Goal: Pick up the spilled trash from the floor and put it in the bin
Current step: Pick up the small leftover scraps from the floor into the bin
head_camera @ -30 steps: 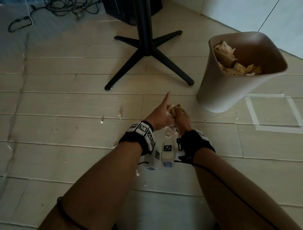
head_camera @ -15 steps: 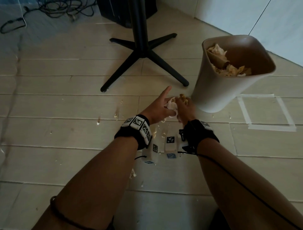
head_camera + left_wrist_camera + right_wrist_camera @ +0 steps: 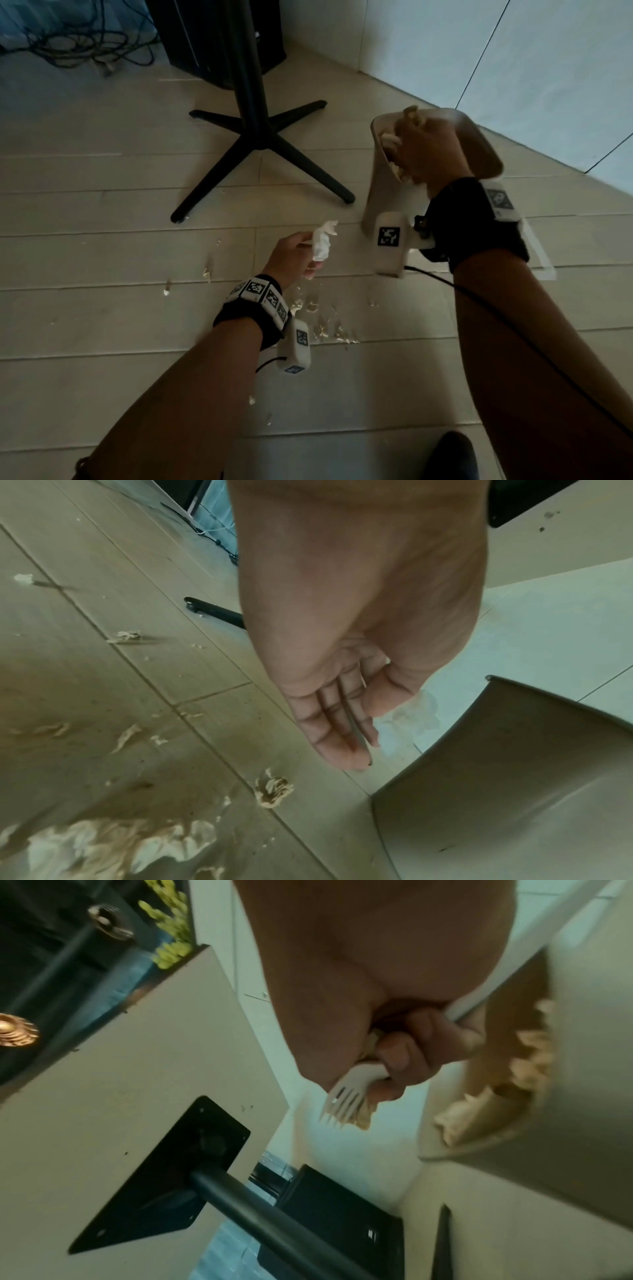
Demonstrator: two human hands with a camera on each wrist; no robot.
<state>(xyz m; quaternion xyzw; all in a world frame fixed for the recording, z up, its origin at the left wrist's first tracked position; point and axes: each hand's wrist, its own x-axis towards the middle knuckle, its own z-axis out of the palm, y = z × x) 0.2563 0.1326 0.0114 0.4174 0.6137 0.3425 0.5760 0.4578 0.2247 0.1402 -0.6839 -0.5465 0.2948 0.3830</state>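
Observation:
My right hand (image 3: 423, 145) is raised over the mouth of the beige bin (image 3: 378, 198). Its fingers curl round a white plastic fork (image 3: 346, 1096) and brown paper scraps (image 3: 364, 1119). Crumpled paper trash (image 3: 527, 1069) fills the bin. My left hand (image 3: 308, 251) hovers low over the floor, left of the bin, and pinches a crumpled white tissue (image 3: 322, 240) between thumb and fingers. Several small paper scraps (image 3: 317, 305) lie on the floor by my left wrist. In the left wrist view a torn brown scrap (image 3: 274, 791) and a bigger crumpled piece (image 3: 120, 842) lie on the planks.
A black table base (image 3: 260, 140) with spread legs stands left of the bin. A black box (image 3: 219, 34) and tangled cables (image 3: 85, 44) sit at the back. White tape (image 3: 541, 253) marks the floor by the bin. A white wall rises behind it. A dark shoe (image 3: 450, 455) shows at the bottom.
My hands have parted. The right hand rose from the floor to the bin's mouth with its trash. The left hand stayed low and kept the tissue.

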